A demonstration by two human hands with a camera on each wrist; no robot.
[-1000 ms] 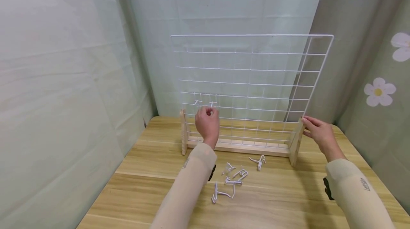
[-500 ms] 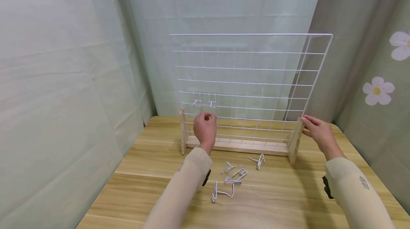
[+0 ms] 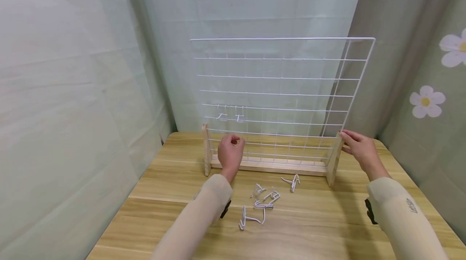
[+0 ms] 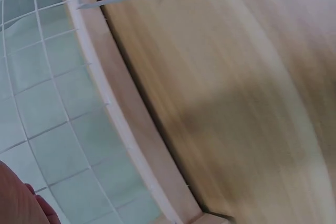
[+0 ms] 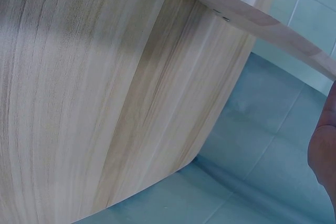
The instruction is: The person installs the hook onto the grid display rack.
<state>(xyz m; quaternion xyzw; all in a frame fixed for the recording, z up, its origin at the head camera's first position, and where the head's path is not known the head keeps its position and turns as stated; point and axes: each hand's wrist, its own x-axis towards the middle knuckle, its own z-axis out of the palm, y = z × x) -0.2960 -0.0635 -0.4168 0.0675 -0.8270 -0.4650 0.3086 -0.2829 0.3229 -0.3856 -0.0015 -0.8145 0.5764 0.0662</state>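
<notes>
A white wire grid panel stands upright in a wooden base. Two white wire hooks, a left one and a right one, hang side by side on its left part. Below them my left hand is in front of the grid, its fingers loosely curled with nothing visible in them; only its edge shows in the left wrist view. My right hand pinches the top of the wooden right side support. The right wrist view shows that support and part of the hand.
Several loose hooks lie on the wooden table before the base, among them one at the right and one nearest me. Pale cloth curtains surround the table; the right one bears white flowers.
My left hand has come away from the right hanging hook and moved down, leaving the hook on the grid. The right hand keeps its hold on the side support.
</notes>
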